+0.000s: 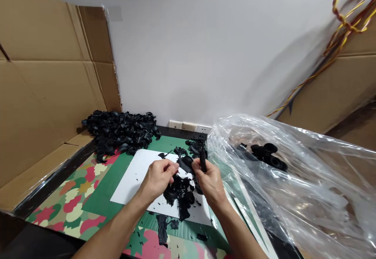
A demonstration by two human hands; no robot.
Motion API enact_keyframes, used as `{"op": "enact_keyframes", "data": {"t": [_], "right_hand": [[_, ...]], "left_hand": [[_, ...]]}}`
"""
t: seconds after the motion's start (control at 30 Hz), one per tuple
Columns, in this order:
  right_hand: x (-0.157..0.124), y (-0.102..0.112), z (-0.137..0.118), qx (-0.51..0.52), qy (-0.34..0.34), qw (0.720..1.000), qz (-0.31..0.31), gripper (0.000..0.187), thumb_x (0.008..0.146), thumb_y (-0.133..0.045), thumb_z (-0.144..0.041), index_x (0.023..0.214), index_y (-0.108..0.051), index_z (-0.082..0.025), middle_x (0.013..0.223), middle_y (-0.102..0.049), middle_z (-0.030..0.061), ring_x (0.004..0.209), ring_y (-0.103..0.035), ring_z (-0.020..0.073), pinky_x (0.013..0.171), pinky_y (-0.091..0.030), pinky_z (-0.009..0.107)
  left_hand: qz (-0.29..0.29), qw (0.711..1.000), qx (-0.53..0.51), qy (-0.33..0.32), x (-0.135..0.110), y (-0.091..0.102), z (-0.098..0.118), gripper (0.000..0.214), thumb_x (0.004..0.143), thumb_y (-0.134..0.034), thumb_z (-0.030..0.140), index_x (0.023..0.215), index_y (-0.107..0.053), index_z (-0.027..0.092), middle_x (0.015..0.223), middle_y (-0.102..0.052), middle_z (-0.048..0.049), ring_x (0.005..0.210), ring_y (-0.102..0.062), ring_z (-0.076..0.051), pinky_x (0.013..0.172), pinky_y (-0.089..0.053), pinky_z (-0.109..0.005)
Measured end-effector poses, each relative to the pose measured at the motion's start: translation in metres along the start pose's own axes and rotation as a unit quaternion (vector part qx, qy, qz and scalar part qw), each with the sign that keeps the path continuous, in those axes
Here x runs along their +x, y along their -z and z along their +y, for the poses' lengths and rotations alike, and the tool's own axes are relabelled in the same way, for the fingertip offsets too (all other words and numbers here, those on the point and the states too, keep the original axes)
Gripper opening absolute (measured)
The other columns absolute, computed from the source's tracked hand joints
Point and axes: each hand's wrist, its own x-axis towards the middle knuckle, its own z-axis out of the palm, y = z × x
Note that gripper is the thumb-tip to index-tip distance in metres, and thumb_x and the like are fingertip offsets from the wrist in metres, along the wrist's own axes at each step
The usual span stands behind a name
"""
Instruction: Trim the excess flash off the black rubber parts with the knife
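Note:
My left hand (160, 176) pinches the edge of a round black rubber part (185, 163) held over a white sheet (135, 176). My right hand (210, 180) is closed around a dark slim tool (202, 159) whose tip stands up beside that part. Under both hands lies a small heap of black rubber trimmings (180, 194) on the sheet. Both forearms reach in from the bottom edge.
A large pile of black scraps (120, 131) sits at the back left on a green mat (100, 196). A clear plastic bag (293, 180) with black round parts (268, 155) fills the right. Cardboard panels (44, 94) stand left and right; a camouflage cloth (73, 204) covers the table.

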Motion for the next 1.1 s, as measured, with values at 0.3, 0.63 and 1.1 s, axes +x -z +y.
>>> {"op": "enact_keyframes", "data": {"t": [0.3, 0.63, 1.1], "right_hand": [[-0.019, -0.024, -0.009, -0.042, -0.007, 0.993, -0.107, 0.027, 0.080, -0.058, -0.045, 0.071, -0.059, -0.019, 0.066, -0.060, 0.0007, 0.062, -0.053, 0.0178, 0.055, -0.042, 0.026], [-0.027, -0.034, 0.002, -0.104, 0.157, 0.981, -0.052, 0.016, 0.071, -0.057, -0.016, 0.060, -0.047, -0.022, 0.070, -0.049, -0.0009, 0.059, -0.046, 0.0136, 0.053, -0.037, 0.024], [-0.024, -0.025, -0.014, 0.007, 0.035, 0.998, -0.058, 0.020, 0.074, -0.061, -0.032, 0.061, -0.050, -0.021, 0.064, -0.046, -0.0027, 0.062, -0.043, 0.0151, 0.059, -0.037, 0.026]], "left_hand": [[0.050, 0.981, -0.171, 0.075, -0.005, -0.007, -0.016, 0.030, 0.062, -0.068, 0.044, 0.054, -0.053, 0.018, 0.040, -0.052, 0.0039, 0.040, -0.044, -0.011, 0.044, -0.030, -0.021], [-0.088, 0.955, -0.255, 0.120, -0.012, -0.004, -0.025, 0.025, 0.062, -0.067, 0.034, 0.056, -0.050, 0.018, 0.040, -0.046, 0.0063, 0.035, -0.038, -0.007, 0.041, -0.024, -0.020], [0.000, 0.981, -0.193, 0.008, -0.028, -0.012, -0.022, 0.029, 0.076, -0.052, 0.035, 0.059, -0.033, 0.022, 0.055, -0.025, 0.0081, 0.049, -0.025, -0.008, 0.045, -0.021, -0.021]]}}
